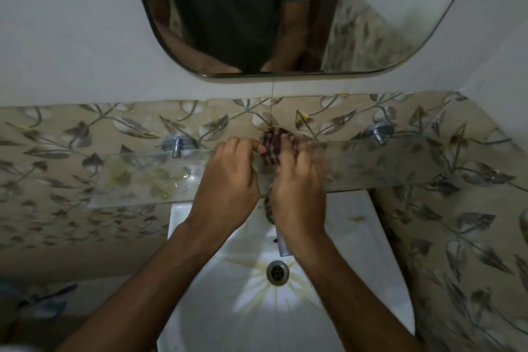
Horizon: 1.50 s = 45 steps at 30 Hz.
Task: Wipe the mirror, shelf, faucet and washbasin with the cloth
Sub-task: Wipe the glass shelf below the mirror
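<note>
The glass shelf [143, 177] is carrying yellowish smears at its left end. The left hand [228, 180] is pinching the checked cloth [273, 148] at mid-shelf, fingers curled. The right hand [297, 188], blurred, is gripping the cloth, fingers bent over it, above the basin [357, 237].

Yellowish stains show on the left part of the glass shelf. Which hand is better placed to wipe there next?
Probably the left hand: it is nearer the stains on the glass shelf and pinches the cloth's edge. The right hand, blurred, covers most of the cloth at the centre.
</note>
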Available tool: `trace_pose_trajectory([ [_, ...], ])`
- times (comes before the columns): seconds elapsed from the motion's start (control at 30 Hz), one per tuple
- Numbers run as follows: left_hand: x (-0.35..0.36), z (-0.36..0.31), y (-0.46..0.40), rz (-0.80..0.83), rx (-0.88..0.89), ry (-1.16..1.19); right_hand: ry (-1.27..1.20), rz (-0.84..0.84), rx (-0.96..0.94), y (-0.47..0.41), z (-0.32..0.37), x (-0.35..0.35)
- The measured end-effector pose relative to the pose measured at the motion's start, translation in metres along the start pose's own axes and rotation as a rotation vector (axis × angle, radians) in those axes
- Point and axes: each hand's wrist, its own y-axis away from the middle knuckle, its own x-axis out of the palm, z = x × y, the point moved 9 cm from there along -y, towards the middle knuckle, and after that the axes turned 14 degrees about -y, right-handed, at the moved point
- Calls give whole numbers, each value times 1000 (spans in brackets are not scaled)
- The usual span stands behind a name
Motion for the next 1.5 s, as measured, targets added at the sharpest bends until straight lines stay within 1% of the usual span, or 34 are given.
trace_pose_trajectory([
  [0.07,0,6,-1,25,-38,-5,-70,114,-59,2,16,17],
  [0.13,-1,13,-2,39,-63,-34,-149,137,-63,-3,9,15],
  [0.2,-5,18,-3,28,-70,-55,-178,91,-7,-11,-17,-2],
  [0.27,-10,23,-3,-1,-68,-42,-122,17,54,-18,-45,-23],
  [0.33,-16,27,-2,-23,-76,-36,-70,-41,72,-21,-54,-35],
  [0.43,-22,31,2,-47,-86,-30,-14,-32,82,-13,-35,-22],
  [0.5,-24,32,6,-61,-86,-12,-114,28,73,-5,-7,-2],
  [0.57,-25,32,6,-72,-82,4,-169,119,-18,3,28,20],
  [0.63,-26,32,5,-72,-84,22,-126,204,-127,8,51,35],
  [0.7,-28,32,5,-84,-80,24,-143,234,-134,7,49,33],
  [0.77,-31,30,5,-101,-66,15,-158,191,-88,2,28,19],
  [0.93,-29,19,3,-67,-55,21,-75,-23,74,-10,-54,-40],
  [1.03,-23,5,1,-55,-20,47,-10,-114,126,-12,-76,-57],
  [1.1,-17,-10,-2,-56,21,55,25,-112,92,-7,-63,-48],
  [1.2,-5,-36,-8,-35,83,65,-77,-31,-45,3,-35,-29],
  [1.3,11,-63,-18,-1,145,72,-100,54,-74,2,-41,-35],
  [1.37,19,-80,-23,8,188,54,39,-12,-5,-4,-68,-57],
  [1.43,25,-97,-26,6,235,67,227,-118,118,-10,-105,-87],
  [1.5,30,-110,-27,19,258,94,379,-178,214,-13,-127,-109],
])
